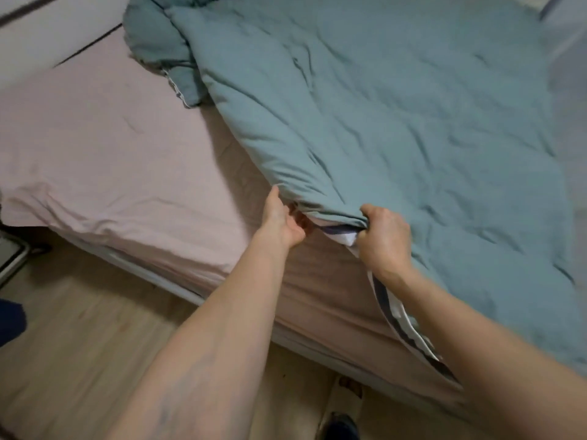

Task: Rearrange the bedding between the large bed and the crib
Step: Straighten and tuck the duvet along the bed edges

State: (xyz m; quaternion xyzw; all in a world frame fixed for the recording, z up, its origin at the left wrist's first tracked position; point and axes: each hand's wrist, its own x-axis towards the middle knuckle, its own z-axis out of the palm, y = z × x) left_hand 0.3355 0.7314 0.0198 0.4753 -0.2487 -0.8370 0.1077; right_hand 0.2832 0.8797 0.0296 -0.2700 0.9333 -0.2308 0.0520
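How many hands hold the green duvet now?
2. The left hand grips the green duvet at its near corner on the pink sheet; the right hand grips the bunched edge just beside it.

Both hands (282, 222) (382, 238) gripping teal duvet (381, 106)

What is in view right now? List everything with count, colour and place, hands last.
duvet: one, teal with a striped underside, spread over the right of the bed, bunched at the far end
fitted sheet: one, pale pink, covering the mattress, bare on the left
floor: pale wood, beside the bed
slipper: one, light, on the floor near the bottom edge
left hand: grips the duvet's near corner
right hand: grips the duvet's edge beside it
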